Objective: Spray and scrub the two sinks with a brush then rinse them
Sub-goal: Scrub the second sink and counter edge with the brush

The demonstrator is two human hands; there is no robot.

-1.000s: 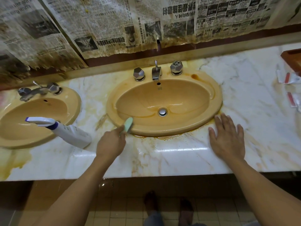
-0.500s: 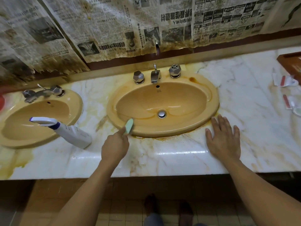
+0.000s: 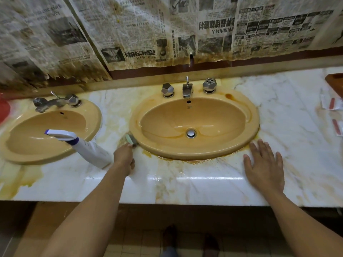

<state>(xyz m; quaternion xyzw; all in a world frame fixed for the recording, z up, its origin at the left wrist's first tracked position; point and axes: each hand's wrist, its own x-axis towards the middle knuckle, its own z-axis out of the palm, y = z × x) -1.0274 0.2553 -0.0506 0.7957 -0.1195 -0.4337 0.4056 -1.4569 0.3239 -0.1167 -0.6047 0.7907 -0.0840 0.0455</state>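
Observation:
Two yellow oval sinks are set in a stained marble counter [image 3: 185, 184]: the right sink [image 3: 248, 115] in the middle of the view and the left sink [image 3: 92, 115] at the far left. My left hand [image 3: 124, 157] grips a pale green brush [image 3: 130, 140], whose head lies on the counter just outside the right sink's front-left rim. My right hand [image 3: 264, 166] rests flat, fingers spread, on the counter at that sink's front-right edge. A white spray bottle [image 3: 89, 150] with a purple collar lies tilted between the sinks, its nozzle over the left sink.
Chrome taps and knobs [image 3: 187, 89] stand behind the right sink, another tap set [image 3: 55, 102] behind the left. Stained newspaper [image 3: 148, 30] covers the wall. Small red-and-white packets [image 3: 332, 108] lie at the far right by a brown wooden thing [image 3: 334, 81]. Orange stains ring the right sink.
My left hand has moved the brush left, off the right sink's front rim onto the counter beside it. The right hand stays flat in place. The view has shifted slightly.

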